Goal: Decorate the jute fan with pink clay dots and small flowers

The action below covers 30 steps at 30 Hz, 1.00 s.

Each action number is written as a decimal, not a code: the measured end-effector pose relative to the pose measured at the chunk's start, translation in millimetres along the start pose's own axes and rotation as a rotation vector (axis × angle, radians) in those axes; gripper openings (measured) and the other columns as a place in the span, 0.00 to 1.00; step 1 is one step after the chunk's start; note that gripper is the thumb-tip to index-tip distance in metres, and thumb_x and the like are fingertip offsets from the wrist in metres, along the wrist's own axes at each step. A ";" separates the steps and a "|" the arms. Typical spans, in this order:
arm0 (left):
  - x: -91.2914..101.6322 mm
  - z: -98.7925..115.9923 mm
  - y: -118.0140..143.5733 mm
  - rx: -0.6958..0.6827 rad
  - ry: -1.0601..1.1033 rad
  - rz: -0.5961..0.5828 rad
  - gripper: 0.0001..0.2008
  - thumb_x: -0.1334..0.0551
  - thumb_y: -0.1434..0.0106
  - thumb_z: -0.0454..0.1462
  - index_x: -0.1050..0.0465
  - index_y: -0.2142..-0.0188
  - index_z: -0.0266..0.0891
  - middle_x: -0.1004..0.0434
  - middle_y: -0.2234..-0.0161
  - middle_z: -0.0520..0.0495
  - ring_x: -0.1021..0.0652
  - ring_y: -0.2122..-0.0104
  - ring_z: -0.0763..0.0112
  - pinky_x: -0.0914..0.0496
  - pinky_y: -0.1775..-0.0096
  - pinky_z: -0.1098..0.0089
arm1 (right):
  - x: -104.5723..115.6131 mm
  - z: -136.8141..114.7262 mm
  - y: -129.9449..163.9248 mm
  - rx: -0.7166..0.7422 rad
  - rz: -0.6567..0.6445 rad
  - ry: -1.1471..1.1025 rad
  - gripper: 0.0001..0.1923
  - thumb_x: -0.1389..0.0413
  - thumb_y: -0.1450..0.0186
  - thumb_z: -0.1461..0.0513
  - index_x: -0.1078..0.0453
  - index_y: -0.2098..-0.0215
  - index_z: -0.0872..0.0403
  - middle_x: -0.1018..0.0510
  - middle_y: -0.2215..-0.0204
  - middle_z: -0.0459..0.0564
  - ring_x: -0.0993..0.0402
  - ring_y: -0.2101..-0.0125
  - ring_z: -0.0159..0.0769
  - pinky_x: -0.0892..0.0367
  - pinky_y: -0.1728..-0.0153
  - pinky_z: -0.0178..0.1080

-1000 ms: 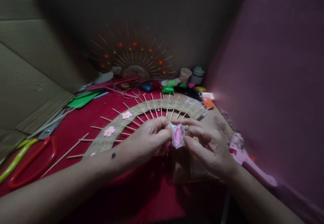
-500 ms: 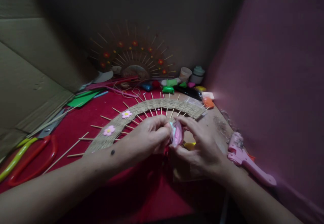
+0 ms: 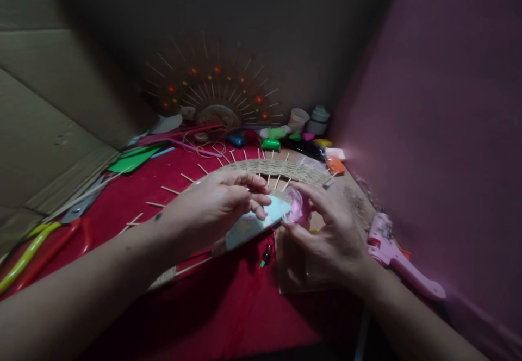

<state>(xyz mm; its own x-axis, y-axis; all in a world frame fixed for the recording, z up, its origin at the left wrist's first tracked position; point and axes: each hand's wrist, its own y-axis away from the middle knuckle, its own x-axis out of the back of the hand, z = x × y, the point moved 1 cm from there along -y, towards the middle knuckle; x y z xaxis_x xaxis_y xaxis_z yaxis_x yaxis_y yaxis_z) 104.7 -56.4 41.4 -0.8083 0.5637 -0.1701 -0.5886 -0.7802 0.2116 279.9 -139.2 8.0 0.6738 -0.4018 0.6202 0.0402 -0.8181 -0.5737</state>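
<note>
Fingers (image 3: pixel 299 190) of the right hand (image 3: pixel 326 236) curl and pinch a small clear packet of pink clay (image 3: pixel 296 211), thumb below, forefinger across the top. Directly at 9 o'clock from that packet, the left hand (image 3: pixel 214 203) has its fingers (image 3: pixel 248 184) bent loosely over a pale, flat card (image 3: pixel 255 222); the fingertips touch the card's upper face, and whether the thumb grips it from beneath cannot be told. The card's tip just meets the packet.

Under both hands lies a woven arch with wooden skewers (image 3: pixel 281 169) radiating from it, flat on the red counter (image 3: pixel 228 306). At 6 o'clock from the packet a brown cardboard sheet (image 3: pixel 302 279) rests beneath the right palm, and a small dark bead piece (image 3: pixel 265 255) lies just beside its left edge.

Open red counter shows toward 6 and 7 o'clock. At 3 o'clock a pink glue gun (image 3: pixel 397 260) lies near the counter's edge against the purple wall (image 3: pixel 440 132). At 9 o'clock, well apart, are red and yellow-green scissor handles (image 3: pixel 44 247) before a cardboard wall (image 3: pixel 49 116). At 12 o'clock clay tubs and cups (image 3: pixel 297 130) crowd the rear edge.
</note>
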 end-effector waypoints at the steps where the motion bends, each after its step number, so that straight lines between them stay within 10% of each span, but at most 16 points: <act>1: 0.8 1.9 -0.4 -0.004 0.012 -0.015 0.08 0.42 0.49 0.26 0.31 0.68 0.33 0.24 0.75 0.46 0.23 0.72 0.71 0.31 0.66 0.71 | -0.2 0.5 0.3 0.000 -0.006 -0.002 0.27 0.43 0.42 0.65 0.39 0.45 0.50 0.29 0.49 0.52 0.32 0.49 0.40 0.33 0.50 0.46; 6: -4.6 8.9 7.7 -0.109 -0.127 -0.130 0.03 0.45 0.38 0.32 0.35 0.65 0.35 0.23 0.75 0.47 0.23 0.79 0.72 0.31 0.74 0.72 | -2.2 -0.1 1.6 -0.013 -0.027 -0.043 0.28 0.43 0.42 0.66 0.39 0.44 0.51 0.29 0.49 0.51 0.31 0.52 0.38 0.33 0.51 0.43; 16: -18.8 -9.5 32.8 -0.813 -0.977 0.166 0.21 0.45 0.35 0.33 0.43 0.43 0.47 0.25 0.53 0.48 0.23 0.57 0.70 0.30 0.56 0.71 | -6.8 -10.4 0.5 -0.002 -0.073 -0.146 0.30 0.46 0.43 0.69 0.41 0.43 0.49 0.30 0.49 0.51 0.32 0.51 0.39 0.33 0.51 0.45; 30: -24.3 -8.9 24.2 -0.901 -1.174 0.093 0.24 0.48 0.34 0.32 0.47 0.38 0.42 0.32 0.44 0.43 0.31 0.45 0.63 0.35 0.46 0.61 | -9.0 -27.0 -5.2 -0.178 -0.134 -0.283 0.21 0.42 0.44 0.68 0.35 0.52 0.56 0.28 0.58 0.51 0.30 0.61 0.34 0.31 0.58 0.38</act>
<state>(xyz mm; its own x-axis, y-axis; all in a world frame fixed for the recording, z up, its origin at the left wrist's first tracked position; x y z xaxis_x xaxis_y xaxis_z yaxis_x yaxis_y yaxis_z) 110.2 -91.4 42.1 -0.6483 0.0526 0.7596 -0.6839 -0.4789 -0.5504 253.8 -142.5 19.8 0.8498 -0.1766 0.4966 0.0297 -0.9247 -0.3795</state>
